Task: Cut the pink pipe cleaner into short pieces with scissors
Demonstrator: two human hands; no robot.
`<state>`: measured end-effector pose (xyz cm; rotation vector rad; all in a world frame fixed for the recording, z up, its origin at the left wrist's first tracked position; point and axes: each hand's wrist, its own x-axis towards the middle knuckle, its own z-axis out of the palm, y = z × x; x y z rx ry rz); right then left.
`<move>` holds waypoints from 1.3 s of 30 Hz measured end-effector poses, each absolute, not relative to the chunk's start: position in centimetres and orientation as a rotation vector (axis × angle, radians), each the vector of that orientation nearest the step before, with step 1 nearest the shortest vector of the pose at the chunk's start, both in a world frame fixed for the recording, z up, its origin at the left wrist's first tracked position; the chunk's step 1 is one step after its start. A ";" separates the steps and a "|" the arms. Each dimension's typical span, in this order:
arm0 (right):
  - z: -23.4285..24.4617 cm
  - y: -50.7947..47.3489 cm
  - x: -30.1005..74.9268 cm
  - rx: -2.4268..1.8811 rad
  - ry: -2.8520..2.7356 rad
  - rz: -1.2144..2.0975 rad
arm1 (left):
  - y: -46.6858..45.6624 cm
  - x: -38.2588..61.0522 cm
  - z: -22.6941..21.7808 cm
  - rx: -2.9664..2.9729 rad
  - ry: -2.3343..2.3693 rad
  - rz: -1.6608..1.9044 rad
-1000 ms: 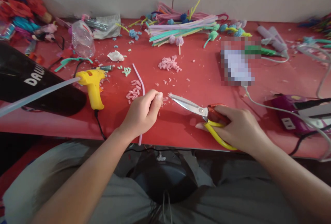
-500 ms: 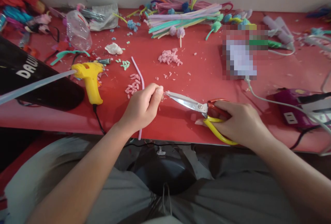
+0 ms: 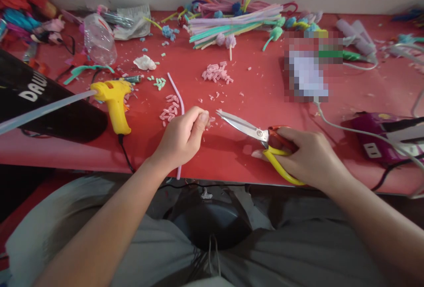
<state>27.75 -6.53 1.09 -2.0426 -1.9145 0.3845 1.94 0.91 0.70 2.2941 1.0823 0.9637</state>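
My left hand (image 3: 181, 137) is closed in a pinch, thumb and forefinger pressed together at the red table's front middle; a pink pipe cleaner (image 3: 176, 93) runs under it and pokes out below my wrist. What the fingertips hold is too small to name. My right hand (image 3: 306, 158) grips the red and yellow handles of the scissors (image 3: 247, 128), whose closed blades point left toward my left fingertips, a short gap apart. Small pink cut pieces (image 3: 170, 110) lie just left of my left hand.
A yellow glue gun (image 3: 114, 100) with a clear glue stick lies at the left, beside a black object (image 3: 49, 110). A bundle of pipe cleaners (image 3: 232, 26) sits at the back. More pink bits (image 3: 217, 73), a plastic bottle (image 3: 99, 39), a purple power strip (image 3: 380, 139) and cables are also there.
The scissor tips touched my left fingertips half a second ago; they have drawn back slightly to the right. My left hand has stayed in place.
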 end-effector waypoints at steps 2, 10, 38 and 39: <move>1.2 -6.5 27.7 -2.033 -1.932 0.376 | 0.9 1.9 0.6 2.292 1.084 0.959; 1.2 -6.3 27.6 -2.029 -1.950 0.337 | 0.9 2.0 0.6 2.275 1.078 0.982; 1.0 -6.7 27.9 -1.978 -1.955 0.394 | 0.9 2.0 0.6 2.285 1.123 0.991; 1.0 -6.7 27.9 -1.977 -1.948 0.389 | 0.9 2.0 0.6 2.288 1.122 0.990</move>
